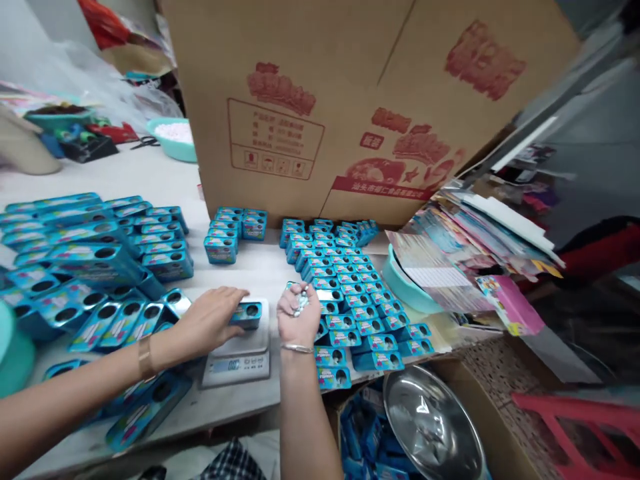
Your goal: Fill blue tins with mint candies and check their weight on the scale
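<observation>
My left hand (213, 320) grips a small blue tin (247, 315) that rests on a white digital scale (239, 353). My right hand (299, 313) is cupped palm-up beside the scale, holding a few small pale pieces (301, 301). Rows of the same blue tins (353, 293) lie just right of that hand. A gold bracelet sits on my left wrist and a thin silver one on my right.
Stacks of blue tins (95, 260) cover the left of the white table (150, 180). A large cardboard box (360, 100) stands behind. Printed sheets (450, 253) lie over a teal basin at right. A steel bowl (430, 420) sits in a box below the table edge.
</observation>
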Action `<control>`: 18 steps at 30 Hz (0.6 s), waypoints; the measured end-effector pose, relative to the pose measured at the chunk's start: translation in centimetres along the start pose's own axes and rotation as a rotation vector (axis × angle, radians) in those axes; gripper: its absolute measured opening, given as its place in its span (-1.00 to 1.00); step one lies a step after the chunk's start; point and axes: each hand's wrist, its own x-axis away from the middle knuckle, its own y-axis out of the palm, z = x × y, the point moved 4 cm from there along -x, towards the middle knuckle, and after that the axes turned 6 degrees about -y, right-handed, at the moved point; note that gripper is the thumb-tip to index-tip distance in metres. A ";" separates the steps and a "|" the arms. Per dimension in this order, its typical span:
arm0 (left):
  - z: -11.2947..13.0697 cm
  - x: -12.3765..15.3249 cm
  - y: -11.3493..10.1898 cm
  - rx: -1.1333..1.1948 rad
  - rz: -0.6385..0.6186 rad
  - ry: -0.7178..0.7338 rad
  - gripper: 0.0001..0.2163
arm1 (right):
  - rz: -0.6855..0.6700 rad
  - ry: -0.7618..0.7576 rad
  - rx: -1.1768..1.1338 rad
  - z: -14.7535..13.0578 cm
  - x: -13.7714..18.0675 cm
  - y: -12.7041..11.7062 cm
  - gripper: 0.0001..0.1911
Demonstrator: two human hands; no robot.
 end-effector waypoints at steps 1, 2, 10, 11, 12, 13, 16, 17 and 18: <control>-0.2 0.3 -0.3 0.001 0.015 -0.002 -0.34 | -0.037 -0.011 0.025 -0.2 0.1 0.1 -0.84; -0.4 0.6 -0.8 0.008 0.038 -0.002 -0.20 | -0.073 -0.019 0.048 -0.4 0.3 0.2 -0.84; -4.9 3.8 -3.9 0.217 0.202 -0.022 -0.15 | -0.137 -0.036 0.113 -0.8 0.9 1.4 -0.84; -5.4 4.0 -3.7 0.233 0.203 -0.035 -0.16 | -0.134 -0.039 0.122 -0.6 0.8 1.6 -0.85; -5.9 4.2 -3.4 0.249 0.201 -0.043 -0.17 | -0.129 -0.041 0.132 -0.4 0.8 1.8 -0.86; -6.3 4.3 -3.2 0.266 0.198 -0.049 -0.19 | -0.124 -0.040 0.140 -0.2 0.7 2.0 -0.87; -6.9 4.7 -2.4 0.303 0.197 -0.035 -0.22 | -0.106 -0.030 0.152 0.7 0.5 2.3 -0.89; -6.9 4.9 -2.1 0.310 0.196 -0.024 -0.23 | -0.103 -0.026 0.157 1.0 0.4 2.3 -0.89; -7.0 4.9 -1.9 0.314 0.193 -0.015 -0.24 | -0.101 -0.025 0.161 1.2 0.4 2.3 -0.89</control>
